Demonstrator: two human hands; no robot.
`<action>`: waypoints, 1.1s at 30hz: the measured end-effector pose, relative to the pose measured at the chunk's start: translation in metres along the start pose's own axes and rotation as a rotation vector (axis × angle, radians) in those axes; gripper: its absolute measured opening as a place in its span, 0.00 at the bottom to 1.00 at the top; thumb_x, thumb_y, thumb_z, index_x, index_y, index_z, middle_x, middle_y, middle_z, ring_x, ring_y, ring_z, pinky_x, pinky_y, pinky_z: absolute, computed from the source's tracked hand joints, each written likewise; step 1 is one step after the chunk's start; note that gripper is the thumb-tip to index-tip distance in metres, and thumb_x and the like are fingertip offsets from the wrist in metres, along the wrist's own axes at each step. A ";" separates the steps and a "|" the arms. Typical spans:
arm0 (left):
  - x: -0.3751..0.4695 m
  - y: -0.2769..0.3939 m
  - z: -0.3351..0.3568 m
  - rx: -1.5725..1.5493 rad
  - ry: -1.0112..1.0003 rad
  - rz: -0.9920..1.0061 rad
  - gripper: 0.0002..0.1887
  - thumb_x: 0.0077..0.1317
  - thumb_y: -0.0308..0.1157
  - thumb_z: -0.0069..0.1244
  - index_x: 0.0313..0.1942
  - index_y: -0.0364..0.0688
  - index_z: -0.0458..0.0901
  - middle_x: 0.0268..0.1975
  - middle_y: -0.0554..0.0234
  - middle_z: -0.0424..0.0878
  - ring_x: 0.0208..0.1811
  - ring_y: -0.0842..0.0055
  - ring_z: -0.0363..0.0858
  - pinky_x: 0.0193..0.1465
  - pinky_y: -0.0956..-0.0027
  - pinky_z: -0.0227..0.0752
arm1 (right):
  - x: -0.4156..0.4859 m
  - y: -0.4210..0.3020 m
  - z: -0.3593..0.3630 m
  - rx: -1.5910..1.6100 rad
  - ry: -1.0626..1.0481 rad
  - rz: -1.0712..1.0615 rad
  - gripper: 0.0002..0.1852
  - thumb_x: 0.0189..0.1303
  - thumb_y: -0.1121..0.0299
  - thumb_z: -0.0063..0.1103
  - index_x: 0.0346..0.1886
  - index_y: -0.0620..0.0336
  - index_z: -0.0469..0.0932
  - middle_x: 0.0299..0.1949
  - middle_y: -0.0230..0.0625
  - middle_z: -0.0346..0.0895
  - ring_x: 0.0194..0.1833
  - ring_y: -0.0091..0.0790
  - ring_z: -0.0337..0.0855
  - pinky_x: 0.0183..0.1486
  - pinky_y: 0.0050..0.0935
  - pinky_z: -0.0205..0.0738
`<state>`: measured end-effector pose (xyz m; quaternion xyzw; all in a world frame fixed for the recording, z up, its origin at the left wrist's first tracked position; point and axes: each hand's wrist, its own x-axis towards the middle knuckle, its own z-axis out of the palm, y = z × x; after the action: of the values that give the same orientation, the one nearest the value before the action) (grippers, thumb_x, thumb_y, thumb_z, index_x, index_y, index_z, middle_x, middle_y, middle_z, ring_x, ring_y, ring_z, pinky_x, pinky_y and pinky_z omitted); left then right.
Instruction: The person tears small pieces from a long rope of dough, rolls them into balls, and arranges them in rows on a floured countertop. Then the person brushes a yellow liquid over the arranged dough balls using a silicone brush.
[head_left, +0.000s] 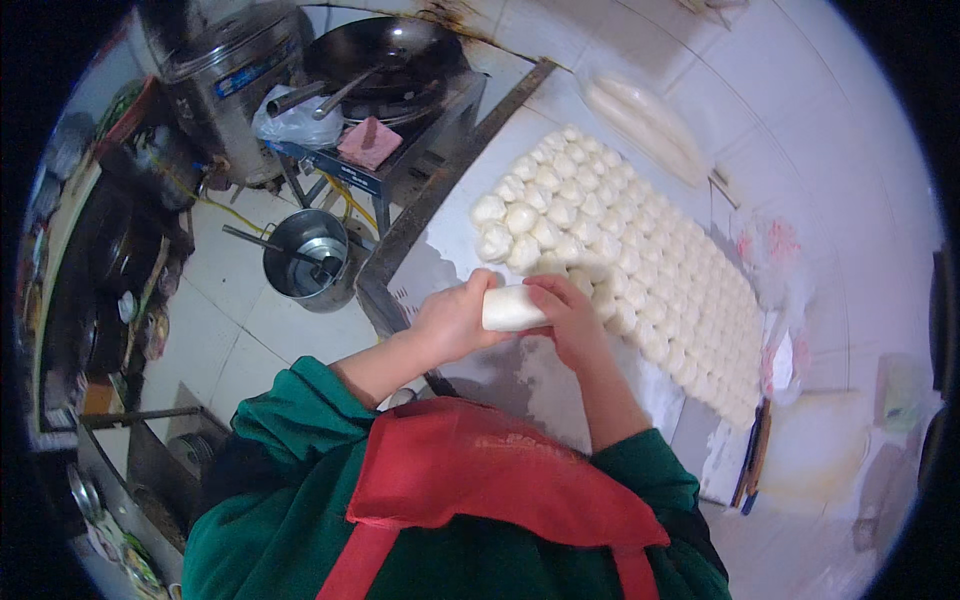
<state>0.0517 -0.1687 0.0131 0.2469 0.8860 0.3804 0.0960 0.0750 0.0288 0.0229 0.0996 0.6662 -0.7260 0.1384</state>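
Note:
Between my two hands is a thick white roll of dough (512, 308), held just above the front edge of the worktop. My left hand (452, 319) grips its left end, with the thumb on top. Around the right end my right hand (568, 319) is curled, its fingers over the dough and hiding that end. Right beyond my hands, many round pieces of dough (630, 247) sit packed in close rows that run off to the right. Those nearest my right hand are partly covered by it.
A worktop (480, 180) with a dark edge lies before me. Behind the dough pieces is a bagged long pale mass (645, 124). To the left stand a wok (386, 56) on a stove, a pink cloth (370, 142), a metal pot (304, 259) holding a ladle, and a large steel drum (232, 97).

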 end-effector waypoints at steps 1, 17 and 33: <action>0.001 0.006 0.001 0.030 -0.037 -0.002 0.40 0.46 0.46 0.64 0.55 0.45 0.60 0.37 0.45 0.81 0.38 0.51 0.80 0.40 0.55 0.74 | -0.009 0.002 0.002 0.005 0.075 0.034 0.17 0.59 0.62 0.54 0.49 0.60 0.74 0.41 0.37 0.75 0.40 0.31 0.78 0.37 0.33 0.77; 0.007 0.028 0.043 0.365 0.021 0.435 0.45 0.43 0.44 0.66 0.60 0.40 0.60 0.35 0.48 0.80 0.39 0.55 0.81 0.41 0.58 0.74 | -0.015 0.045 0.019 0.163 0.314 -0.026 0.14 0.56 0.67 0.52 0.42 0.66 0.75 0.34 0.41 0.78 0.31 0.33 0.79 0.30 0.31 0.73; 0.065 0.025 -0.045 0.693 -0.564 -0.061 0.19 0.56 0.38 0.51 0.47 0.39 0.78 0.43 0.52 0.82 0.46 0.60 0.80 0.48 0.61 0.73 | -0.015 -0.026 0.040 -0.346 0.140 -0.221 0.10 0.53 0.62 0.57 0.32 0.57 0.80 0.31 0.41 0.80 0.35 0.35 0.81 0.41 0.33 0.74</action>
<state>-0.0107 -0.1491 0.0634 0.3325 0.9071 -0.0239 0.2569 0.0823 -0.0081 0.0564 0.0509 0.7957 -0.6030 0.0261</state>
